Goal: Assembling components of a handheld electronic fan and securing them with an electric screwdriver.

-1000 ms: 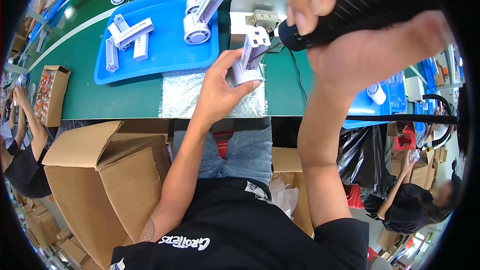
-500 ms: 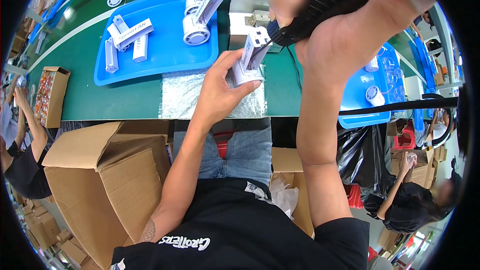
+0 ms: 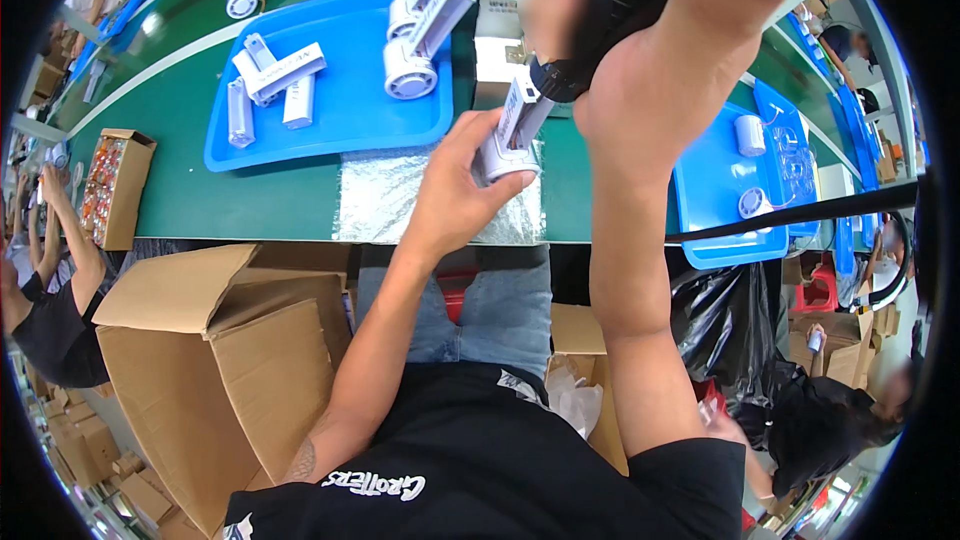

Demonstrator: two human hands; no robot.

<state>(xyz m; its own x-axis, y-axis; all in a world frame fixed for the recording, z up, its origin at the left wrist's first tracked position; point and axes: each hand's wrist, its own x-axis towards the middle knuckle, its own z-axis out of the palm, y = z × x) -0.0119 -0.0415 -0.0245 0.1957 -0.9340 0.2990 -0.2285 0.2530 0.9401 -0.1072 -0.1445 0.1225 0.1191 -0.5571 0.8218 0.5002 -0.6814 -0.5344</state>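
My left hand (image 3: 462, 185) grips the round base of a small white handheld fan (image 3: 516, 120), whose handle points up with its side open. The fan is over a silvery foil-like mat (image 3: 385, 195) at the bench's near edge. In my right hand (image 3: 655, 80) is a black electric screwdriver (image 3: 625, 15), its nose against the open handle's upper part. The bit's tip is hidden inside the handle. To the left, a blue tray (image 3: 350, 130) bears two part-built fans (image 3: 411, 72) and several loose white handle pieces (image 3: 298, 102).
A second blue tray (image 3: 705, 200) with fan heads and wires stands right, beyond my forearm. A box of orange-and-clear small parts (image 3: 125, 185) sits at left. Open cartons (image 3: 170, 390) stand below the bench. A black cable (image 3: 800, 213) crosses at right. Co-workers sit on both sides.
The screwdriver's nose has come down close against the fan's handle. My view has shifted slightly, so the bench things appear further right. A co-worker at right has stretched out an arm.
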